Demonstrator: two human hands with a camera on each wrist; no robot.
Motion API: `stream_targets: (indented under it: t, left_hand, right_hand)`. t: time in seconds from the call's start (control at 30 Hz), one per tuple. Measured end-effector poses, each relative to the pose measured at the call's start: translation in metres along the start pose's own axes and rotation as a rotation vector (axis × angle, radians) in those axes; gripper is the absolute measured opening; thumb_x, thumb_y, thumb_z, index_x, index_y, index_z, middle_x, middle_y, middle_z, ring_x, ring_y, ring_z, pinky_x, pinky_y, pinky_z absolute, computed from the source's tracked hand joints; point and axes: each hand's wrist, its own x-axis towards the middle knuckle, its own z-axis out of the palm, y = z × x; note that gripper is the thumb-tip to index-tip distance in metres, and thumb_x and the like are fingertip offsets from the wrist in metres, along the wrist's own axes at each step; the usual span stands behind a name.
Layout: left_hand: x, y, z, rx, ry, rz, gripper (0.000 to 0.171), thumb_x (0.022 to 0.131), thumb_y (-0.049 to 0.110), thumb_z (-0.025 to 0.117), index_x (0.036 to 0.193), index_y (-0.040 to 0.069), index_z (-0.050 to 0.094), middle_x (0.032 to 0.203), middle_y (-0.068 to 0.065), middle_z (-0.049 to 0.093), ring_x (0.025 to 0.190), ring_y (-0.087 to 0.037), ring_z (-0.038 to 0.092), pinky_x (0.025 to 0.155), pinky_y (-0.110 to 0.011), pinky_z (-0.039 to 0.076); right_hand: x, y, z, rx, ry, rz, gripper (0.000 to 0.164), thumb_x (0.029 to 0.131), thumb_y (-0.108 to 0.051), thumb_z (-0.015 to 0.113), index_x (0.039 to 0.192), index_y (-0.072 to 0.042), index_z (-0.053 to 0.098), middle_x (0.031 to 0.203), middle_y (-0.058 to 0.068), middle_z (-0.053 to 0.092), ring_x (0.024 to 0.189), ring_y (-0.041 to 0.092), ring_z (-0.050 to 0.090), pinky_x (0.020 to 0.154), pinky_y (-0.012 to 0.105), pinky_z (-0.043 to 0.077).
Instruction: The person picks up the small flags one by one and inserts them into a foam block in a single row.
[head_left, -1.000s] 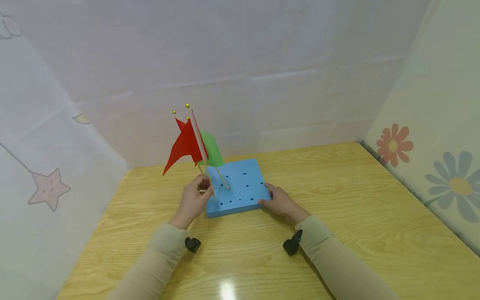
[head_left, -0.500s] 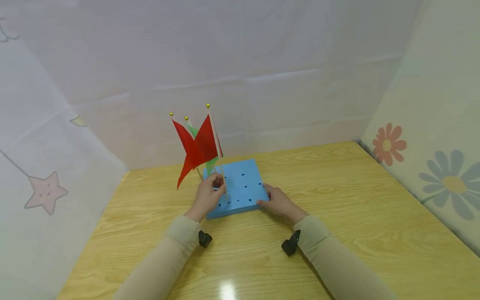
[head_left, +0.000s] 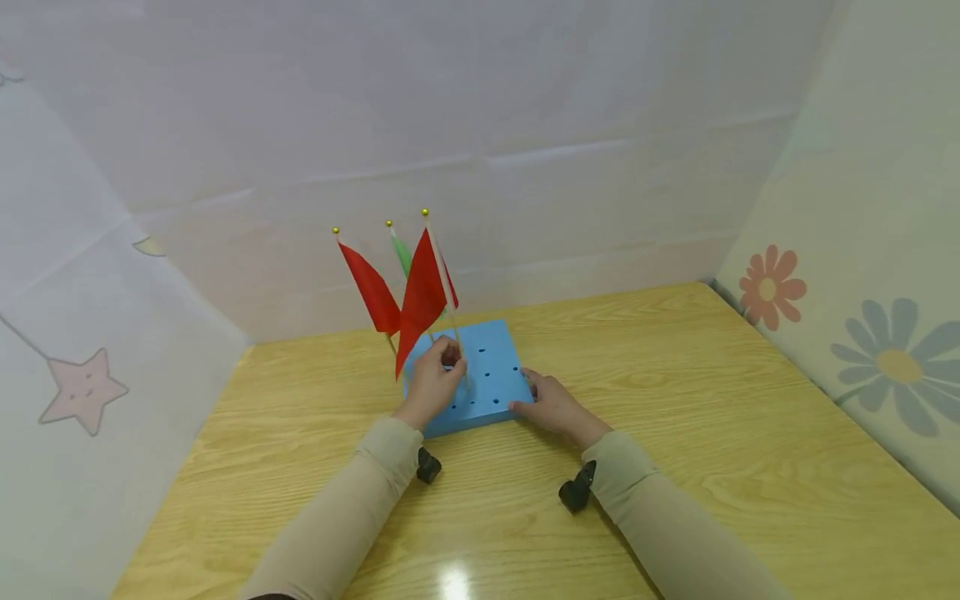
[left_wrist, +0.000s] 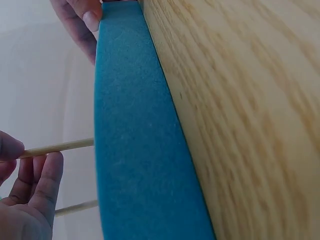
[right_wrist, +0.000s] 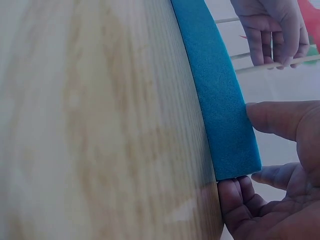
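Note:
In the head view my left hand [head_left: 433, 383] pinches the thin wooden stick of a red flag [head_left: 422, 296] over the blue block [head_left: 497, 346], which is dotted with small holes. The stick's lower end meets the block's top face, as the stick [left_wrist: 62, 146] in the left wrist view also shows. Behind my left hand a second red flag [head_left: 370, 287] leans left, and a green flag [head_left: 402, 253] is mostly covered by the held one. At the block's right front corner my right hand [head_left: 555, 406] grips the edge, thumb [right_wrist: 275, 119] on the top face and fingers curled at the side.
The block lies flat on a wood-grain table [head_left: 675, 392]. A pale cloth wall [head_left: 570, 208] rises behind it, with printed flowers [head_left: 768, 287] on the right side and a star [head_left: 84, 390] on the left. Gold balls top the flagsticks.
My left hand has carried the red flag rightward over the block, and its cloth now hangs in front of the green flag. My right hand keeps its grip on the block.

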Motion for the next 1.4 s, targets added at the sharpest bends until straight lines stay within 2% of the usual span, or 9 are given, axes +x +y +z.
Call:
stream_targets:
  t: [0.13, 0.27, 0.4, 0.63, 0.8, 1.1, 1.23, 1.4]
  left_hand:
    - [0.0, -0.001, 0.006, -0.003, 0.005, 0.003, 0.007, 0.099, 0.001, 0.064, 0.098, 0.006, 0.058, 0.095, -0.01, 0.066, 0.092, -0.028, 0.064, 0.083, -0.046, 0.055]
    - [0.002, 0.002, 0.012, 0.021, 0.008, 0.027, 0.005, 0.1, 0.004, 0.064, 0.1, 0.006, 0.059, 0.099, -0.01, 0.067, 0.096, -0.029, 0.065, 0.081, -0.045, 0.055]
    - [0.006, 0.005, 0.017, 0.013, 0.017, 0.028, 0.004, 0.101, 0.004, 0.063, 0.103, 0.004, 0.06, 0.103, -0.012, 0.068, 0.101, -0.03, 0.066, 0.082, -0.046, 0.055]
    - [0.011, 0.002, 0.023, -0.041, 0.02, 0.016, 0.007, 0.101, 0.003, 0.063, 0.107, 0.0, 0.061, 0.1, -0.011, 0.066, 0.099, -0.031, 0.065, 0.083, -0.048, 0.055]
    - [0.013, -0.002, 0.025, -0.037, 0.023, 0.015, 0.007, 0.101, 0.003, 0.062, 0.107, 0.0, 0.061, 0.099, -0.01, 0.067, 0.1, -0.03, 0.065, 0.081, -0.046, 0.055]
    - [0.015, -0.004, 0.028, -0.014, 0.019, 0.019, 0.004, 0.102, 0.003, 0.061, 0.106, 0.002, 0.059, 0.1, -0.009, 0.066, 0.1, -0.029, 0.065, 0.077, -0.043, 0.056]
    - [0.016, -0.006, 0.031, 0.0, 0.011, 0.02, 0.004, 0.101, 0.002, 0.061, 0.104, 0.003, 0.059, 0.098, -0.009, 0.066, 0.097, -0.027, 0.064, 0.078, -0.041, 0.055]
    - [0.016, -0.007, 0.032, 0.009, -0.006, -0.009, 0.008, 0.101, 0.001, 0.063, 0.098, 0.007, 0.057, 0.094, -0.008, 0.064, 0.09, -0.026, 0.062, 0.076, -0.04, 0.053]
  right_hand:
    - [-0.001, -0.002, 0.001, 0.0, 0.004, 0.011, 0.074, 0.098, -0.017, 0.072, 0.155, 0.012, 0.033, 0.108, 0.02, 0.06, 0.094, 0.026, 0.053, 0.084, 0.041, 0.046]
    - [-0.002, -0.003, 0.001, 0.01, 0.003, 0.013, 0.074, 0.099, -0.016, 0.071, 0.155, 0.012, 0.032, 0.128, 0.031, 0.059, 0.113, 0.033, 0.058, 0.099, 0.05, 0.048]
    - [-0.001, -0.004, 0.002, 0.018, -0.001, -0.001, 0.073, 0.099, -0.016, 0.07, 0.155, 0.012, 0.031, 0.134, 0.035, 0.056, 0.123, 0.038, 0.058, 0.103, 0.052, 0.047]
    - [0.003, -0.002, 0.005, 0.019, -0.014, -0.021, 0.073, 0.099, -0.014, 0.07, 0.155, 0.013, 0.032, 0.12, 0.027, 0.065, 0.1, 0.026, 0.063, 0.093, 0.045, 0.051]
    - [0.003, -0.003, 0.006, 0.026, -0.014, -0.015, 0.072, 0.099, -0.014, 0.069, 0.154, 0.013, 0.032, 0.125, 0.029, 0.063, 0.111, 0.031, 0.063, 0.099, 0.048, 0.049]
    - [0.003, -0.004, 0.006, 0.031, -0.008, 0.004, 0.073, 0.099, -0.014, 0.07, 0.155, 0.012, 0.032, 0.126, 0.028, 0.061, 0.111, 0.028, 0.06, 0.1, 0.047, 0.048]
    - [0.002, -0.006, 0.005, 0.011, 0.0, -0.004, 0.073, 0.099, -0.015, 0.07, 0.154, 0.013, 0.032, 0.12, 0.026, 0.062, 0.104, 0.026, 0.058, 0.096, 0.044, 0.049]
    - [0.002, -0.006, 0.005, -0.003, -0.015, -0.017, 0.073, 0.099, -0.016, 0.069, 0.154, 0.013, 0.032, 0.11, 0.022, 0.062, 0.09, 0.023, 0.057, 0.083, 0.037, 0.048]
